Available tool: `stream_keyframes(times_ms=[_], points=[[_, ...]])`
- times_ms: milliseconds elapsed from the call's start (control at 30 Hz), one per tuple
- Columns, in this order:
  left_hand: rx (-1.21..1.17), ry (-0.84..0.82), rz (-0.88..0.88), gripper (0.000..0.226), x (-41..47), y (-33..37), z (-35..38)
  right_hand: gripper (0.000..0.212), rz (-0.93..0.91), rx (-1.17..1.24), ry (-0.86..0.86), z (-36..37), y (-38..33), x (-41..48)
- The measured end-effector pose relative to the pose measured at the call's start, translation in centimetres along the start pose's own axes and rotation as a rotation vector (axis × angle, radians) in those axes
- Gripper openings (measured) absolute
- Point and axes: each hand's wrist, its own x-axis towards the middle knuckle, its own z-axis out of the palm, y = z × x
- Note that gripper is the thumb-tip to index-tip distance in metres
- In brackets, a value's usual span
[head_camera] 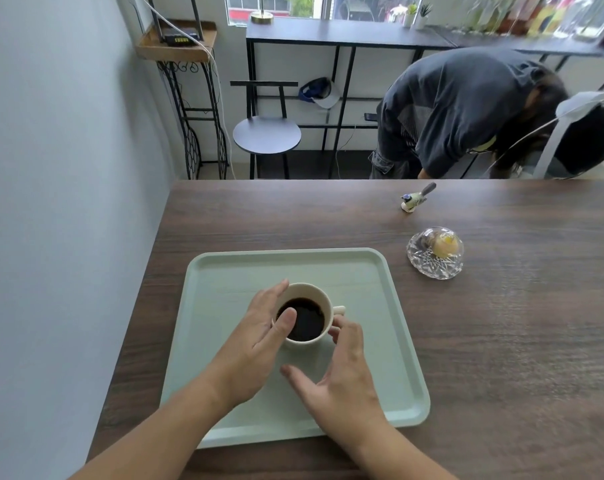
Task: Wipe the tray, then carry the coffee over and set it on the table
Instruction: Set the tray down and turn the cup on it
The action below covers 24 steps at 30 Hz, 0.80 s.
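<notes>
The pale green tray [380, 341] lies flat on the dark wood surface [501, 341], its near edge close to the person, which keeps the load within easy reach of both arms. The cup [323, 299] of black coffee [305, 322] stands upright near the tray's middle, away from the raised rim, probably so it would not slide off while carried. The left hand [259, 344] cups the cup's left wall with fingers spread and the thumb over the rim. The right hand [342, 368] is loosely spread, fingertips at the handle side, thumb held apart; neither hand looks clamped, so I judge this a steadying or first grasp before the cup is lifted off onto the surface. No cloth is in sight.

To the right, well apart from the tray, sit a cut-glass dish with a domed lid [435, 252] and, farther back, a small bird figurine [413, 200]. Beyond the surface another person [467, 109] bends forward beside a round stool [266, 135], under a long black counter [345, 32] at the window.
</notes>
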Motion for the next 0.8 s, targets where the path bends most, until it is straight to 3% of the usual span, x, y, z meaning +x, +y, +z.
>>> stream_keyframes(times_ms=[300, 500, 600, 733, 800], points=[[0.1, 0.086, 0.018, 0.064, -0.8, -0.7, 0.2, 0.069, -0.007, 0.107, -0.103, -0.3, -0.9, 2.6], [0.042, 0.124, -0.015, 0.058, -1.1, -0.7, 0.4, 0.067, -0.072, 0.103, -0.341, -1.9, -0.6, 5.6], [0.021, 0.104, -0.012, 0.075, -1.2, -0.7, 0.7, 0.06, -0.026, 0.072, -0.531, -3.3, -0.3, 7.9], [0.113, 0.193, -0.053, 0.114, -1.7, -1.2, 2.0, 0.054, 0.123, 0.219, -0.544, -4.0, -1.2, 10.8], [0.134, 0.248, -0.079, 0.121, -1.7, -1.3, 2.8, 0.058, 0.166, 0.279, -0.593, -3.7, -2.3, 11.6]])
